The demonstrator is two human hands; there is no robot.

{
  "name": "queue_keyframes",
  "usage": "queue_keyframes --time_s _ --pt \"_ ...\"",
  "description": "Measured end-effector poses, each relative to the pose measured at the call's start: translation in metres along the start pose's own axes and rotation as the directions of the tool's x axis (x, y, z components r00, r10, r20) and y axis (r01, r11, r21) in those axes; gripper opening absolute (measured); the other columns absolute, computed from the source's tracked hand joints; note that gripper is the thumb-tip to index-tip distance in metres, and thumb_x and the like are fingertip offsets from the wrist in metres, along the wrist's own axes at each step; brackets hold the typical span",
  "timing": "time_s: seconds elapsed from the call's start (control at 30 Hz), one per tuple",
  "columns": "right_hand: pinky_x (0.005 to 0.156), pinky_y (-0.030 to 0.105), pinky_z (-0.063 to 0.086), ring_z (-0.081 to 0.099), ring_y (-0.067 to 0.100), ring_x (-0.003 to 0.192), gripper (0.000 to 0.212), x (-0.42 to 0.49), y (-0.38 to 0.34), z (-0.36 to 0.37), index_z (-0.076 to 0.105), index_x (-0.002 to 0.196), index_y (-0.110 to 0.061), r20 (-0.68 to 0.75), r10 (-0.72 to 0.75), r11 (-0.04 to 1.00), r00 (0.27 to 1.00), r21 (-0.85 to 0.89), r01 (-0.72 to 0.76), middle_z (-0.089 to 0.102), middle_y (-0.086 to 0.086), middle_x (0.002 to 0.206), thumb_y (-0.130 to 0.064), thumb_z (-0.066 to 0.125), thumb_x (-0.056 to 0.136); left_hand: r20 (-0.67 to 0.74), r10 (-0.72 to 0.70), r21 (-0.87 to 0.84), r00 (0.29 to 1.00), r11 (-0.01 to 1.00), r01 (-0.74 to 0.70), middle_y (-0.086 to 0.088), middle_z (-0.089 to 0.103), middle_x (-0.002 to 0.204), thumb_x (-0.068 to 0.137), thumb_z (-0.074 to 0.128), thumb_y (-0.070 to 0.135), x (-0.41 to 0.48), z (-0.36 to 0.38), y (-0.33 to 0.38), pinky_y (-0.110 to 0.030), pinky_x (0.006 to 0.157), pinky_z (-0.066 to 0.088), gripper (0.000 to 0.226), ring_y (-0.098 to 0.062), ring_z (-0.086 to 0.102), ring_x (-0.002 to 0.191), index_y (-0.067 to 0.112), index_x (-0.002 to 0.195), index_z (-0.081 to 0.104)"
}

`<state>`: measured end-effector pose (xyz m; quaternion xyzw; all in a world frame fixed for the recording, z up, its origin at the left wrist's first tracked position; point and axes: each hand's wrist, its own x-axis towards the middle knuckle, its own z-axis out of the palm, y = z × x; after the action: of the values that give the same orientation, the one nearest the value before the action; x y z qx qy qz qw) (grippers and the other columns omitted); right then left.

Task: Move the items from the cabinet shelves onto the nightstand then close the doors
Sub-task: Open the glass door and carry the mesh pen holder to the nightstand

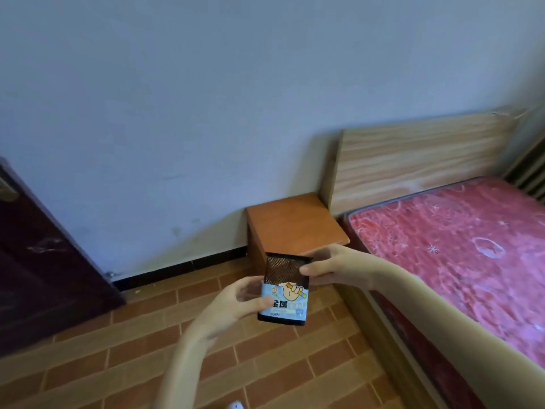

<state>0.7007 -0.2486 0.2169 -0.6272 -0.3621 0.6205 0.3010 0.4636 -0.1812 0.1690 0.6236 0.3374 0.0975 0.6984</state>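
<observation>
A black metal mesh pen holder (284,286) with a light blue paper label hangs in the air in front of the orange wooden nightstand (295,221). My left hand (236,302) grips its lower left side, thumb on the label. My right hand (333,268) pinches its upper right edge. The nightstand's top is bare and stands against the wall beside the bed. The cabinet is out of view.
A bed with a red patterned mattress (460,249) and a light wooden headboard (418,160) fills the right side. A dark brown door (38,261) stands at the left. The floor (118,364) is brick-patterned tile. A small white object (236,405) shows at the bottom edge.
</observation>
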Motion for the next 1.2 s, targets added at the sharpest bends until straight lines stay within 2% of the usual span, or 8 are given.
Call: queue_keyframes --time_s 0.1,0.23,0.43,0.6,0.73,0.83,0.97,1.2 --pt "0.086 0.026 0.052 0.063 0.017 0.103 0.030 0.036 -0.013 -0.022 0.055 0.105 -0.011 -0.003 0.033 0.998 0.999 -0.046 -0.033 0.062 0.006 0.113 -0.010 0.070 0.079 -0.014 -0.008 -0.001 1.000 1.000 0.008 0.007 0.066 0.113 0.050 0.079 0.048 0.038 -0.017 0.000 -0.015 0.078 0.047 0.076 -0.002 0.061 0.101 0.024 0.118 0.057" --pt "0.082 0.030 0.055 0.065 0.022 0.100 0.050 0.096 -0.036 -0.048 0.049 0.120 -0.001 -0.059 0.005 1.000 0.998 -0.027 -0.006 0.058 0.009 0.117 -0.004 0.072 0.076 -0.007 -0.001 0.005 1.000 1.000 0.001 0.010 0.064 0.116 0.053 0.080 0.044 0.097 -0.054 0.007 -0.018 0.083 0.047 0.074 0.000 0.059 0.104 0.027 0.121 0.054" --pt "0.079 0.021 0.053 0.063 0.011 0.095 0.061 0.192 -0.090 -0.090 0.053 0.115 -0.010 -0.168 -0.082 0.980 0.982 -0.193 0.049 0.058 0.004 0.116 -0.008 0.082 0.061 -0.121 -0.009 0.112 0.993 0.993 0.022 0.010 0.060 0.119 0.053 0.078 0.047 0.195 -0.121 0.019 -0.031 0.092 0.048 0.075 -0.004 0.060 0.104 0.036 0.122 0.051" --pt "0.076 0.022 0.053 0.064 0.013 0.089 0.069 0.271 -0.108 -0.121 0.047 0.121 -0.008 -0.226 -0.125 0.970 0.966 -0.230 0.072 0.055 0.001 0.117 0.007 0.079 0.061 -0.146 -0.030 0.147 0.989 0.988 0.051 0.003 0.061 0.113 0.067 0.075 0.031 0.275 -0.163 0.027 -0.025 0.087 0.048 0.051 -0.010 0.060 0.100 0.037 0.112 0.052" --pt "0.081 0.025 0.052 0.062 0.010 0.093 0.076 0.331 -0.099 -0.146 0.044 0.126 -0.008 -0.264 -0.123 0.968 0.957 -0.244 0.058 0.053 0.001 0.122 0.005 0.080 0.061 -0.192 -0.062 0.238 0.979 0.965 0.108 0.001 0.057 0.119 0.081 0.070 0.021 0.330 -0.185 0.021 -0.020 0.081 0.044 0.050 -0.012 0.057 0.104 0.025 0.126 0.049" --pt "0.080 0.024 0.051 0.060 0.015 0.100 0.078 0.379 -0.088 -0.172 0.043 0.127 -0.011 -0.303 -0.131 0.964 0.944 -0.263 0.049 0.052 0.001 0.123 0.003 0.080 0.060 -0.215 -0.112 0.353 0.970 0.917 0.185 0.001 0.052 0.128 0.084 0.065 0.027 0.375 -0.196 -0.002 -0.028 0.091 0.044 0.056 -0.014 0.051 0.114 0.022 0.135 0.041" --pt "0.064 0.014 0.050 0.053 0.013 0.101 0.075 0.450 -0.065 -0.206 0.041 0.127 -0.013 -0.326 -0.129 0.962 0.937 -0.272 0.038 0.049 -0.003 0.116 0.007 0.077 0.064 -0.310 -0.167 0.562 0.936 0.762 0.322 0.000 0.037 0.145 0.085 0.061 0.041 0.438 -0.194 -0.057 -0.036 0.104 0.036 0.070 -0.019 0.036 0.131 0.022 0.144 0.028" --pt "0.072 0.013 0.048 0.050 0.012 0.107 0.075 0.575 -0.002 -0.251 0.040 0.130 -0.012 -0.277 -0.163 0.930 0.947 -0.364 0.053 0.049 0.002 0.124 -0.002 0.079 0.067 -0.385 -0.114 0.675 0.916 0.642 0.363 -0.006 0.022 0.153 0.088 0.055 0.046 0.552 -0.159 -0.154 -0.033 0.106 0.035 0.076 -0.021 0.025 0.138 0.014 0.146 0.018"
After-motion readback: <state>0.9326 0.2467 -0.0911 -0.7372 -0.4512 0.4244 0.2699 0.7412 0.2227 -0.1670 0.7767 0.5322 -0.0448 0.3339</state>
